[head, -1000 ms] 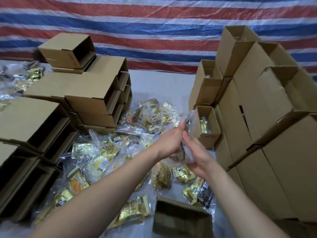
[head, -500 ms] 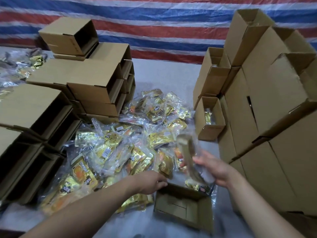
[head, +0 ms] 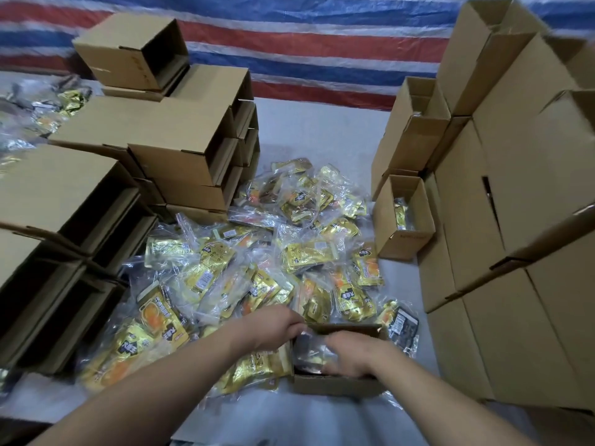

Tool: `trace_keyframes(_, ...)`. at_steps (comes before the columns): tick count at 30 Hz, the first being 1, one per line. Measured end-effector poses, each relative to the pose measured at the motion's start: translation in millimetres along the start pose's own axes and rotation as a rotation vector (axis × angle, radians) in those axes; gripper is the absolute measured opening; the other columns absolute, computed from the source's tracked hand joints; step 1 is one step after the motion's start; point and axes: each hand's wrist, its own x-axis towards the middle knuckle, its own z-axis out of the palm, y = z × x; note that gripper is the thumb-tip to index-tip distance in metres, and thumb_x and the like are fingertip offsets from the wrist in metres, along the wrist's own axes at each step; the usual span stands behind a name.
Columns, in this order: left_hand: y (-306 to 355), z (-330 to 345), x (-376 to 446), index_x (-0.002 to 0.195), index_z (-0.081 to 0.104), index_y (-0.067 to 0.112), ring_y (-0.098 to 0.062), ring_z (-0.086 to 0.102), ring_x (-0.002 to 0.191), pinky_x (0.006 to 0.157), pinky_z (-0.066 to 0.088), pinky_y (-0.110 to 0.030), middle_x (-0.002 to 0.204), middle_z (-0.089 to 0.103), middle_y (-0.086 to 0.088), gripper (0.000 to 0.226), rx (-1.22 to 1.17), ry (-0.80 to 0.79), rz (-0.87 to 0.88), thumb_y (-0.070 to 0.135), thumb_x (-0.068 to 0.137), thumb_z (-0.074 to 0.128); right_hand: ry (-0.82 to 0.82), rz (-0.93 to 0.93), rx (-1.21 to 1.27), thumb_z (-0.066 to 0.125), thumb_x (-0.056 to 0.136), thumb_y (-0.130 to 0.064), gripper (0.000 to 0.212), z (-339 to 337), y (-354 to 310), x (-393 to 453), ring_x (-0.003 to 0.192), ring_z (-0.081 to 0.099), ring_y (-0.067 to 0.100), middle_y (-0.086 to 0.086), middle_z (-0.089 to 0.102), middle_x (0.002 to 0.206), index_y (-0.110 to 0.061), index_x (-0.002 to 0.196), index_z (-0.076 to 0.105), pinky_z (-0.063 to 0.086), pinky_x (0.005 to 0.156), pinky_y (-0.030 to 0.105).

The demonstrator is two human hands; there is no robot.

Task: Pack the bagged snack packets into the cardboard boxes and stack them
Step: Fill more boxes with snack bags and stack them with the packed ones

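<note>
Careful: your right hand (head: 349,357) presses a clear bagged packet (head: 310,350) down into the open box (head: 335,386), fingers curled over it, while your left hand (head: 277,325) grips the box's left rim. Slippery film could spring back out if you release early, or snag the rim.

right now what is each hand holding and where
Left hand grips the box at its far left corner; right hand pushes a bagged packet into it, grip unclear.
</note>
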Motion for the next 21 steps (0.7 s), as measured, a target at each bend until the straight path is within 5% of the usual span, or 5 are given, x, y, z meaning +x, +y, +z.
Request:
trace_keyframes(4,3.5,-0.6,3.6,0.098,0.062,0.012,-0.023,0.056,0.077,0.07,0.042,-0.036,0.081,0.059,-0.002,0.037,0.039,0.001,-0.007,0.039,0.106,0.038,-0.055,0.121,0.015,0.057,0.096,-0.02,0.054,20.8,6.1,29.6,0.128,0.053,0.031,0.01,0.052,0.145,-0.023,0.148,0.044,0.043,0.104,0.033)
trace_keyframes(8,2.6,-1.7,-1.0,0.103,0.063,0.013,-0.026,0.06,0.082,0.076,0.049,-0.039,0.087,0.064,-0.006,0.036,0.057,0.003,-0.004,0.038,0.106,0.037,0.019,0.113,0.252,0.07,0.085,-0.05,0.07,15.6,10.8,17.4,0.126,0.053,0.014,-0.005,0.054,0.143,-0.024,0.147,0.046,0.041,0.105,0.024)
trace_keyframes(13,2.0,-2.7,-2.5,0.107,0.064,0.016,-0.024,0.061,0.083,0.079,0.051,-0.04,0.089,0.065,-0.004,0.036,0.053,0.014,0.002,0.039,0.107,0.037,0.019,0.111,0.137,0.051,0.094,-0.042,0.024,6.8,17.2,10.4,0.079,0.061,0.011,0.003,0.073,0.107,-0.029,0.088,0.071,0.045,0.073,0.028)
trace_keyframes(17,4.0,1.5,0.1,0.109,0.064,0.017,-0.024,0.06,0.083,0.081,0.052,-0.041,0.088,0.063,-0.002,0.037,0.087,0.009,-0.002,0.041,0.106,0.037,-0.252,0.25,-0.014,0.038,0.103,-0.03,0.042,25.9,13.6,31.9,0.124,0.055,0.031,0.018,0.055,0.14,-0.006,0.131,0.059,0.042,0.096,0.032)
trace_keyframes(21,8.3,0.4,1.3,0.105,0.064,0.016,-0.023,0.057,0.08,0.077,0.05,-0.039,0.086,0.061,-0.001,0.036,0.099,0.028,0.023,0.039,0.107,0.036,-0.189,0.268,0.056,0.037,0.101,-0.031,0.043,31.8,13.7,33.6,0.124,0.056,0.029,0.016,0.055,0.14,-0.009,0.133,0.057,0.043,0.095,0.029)
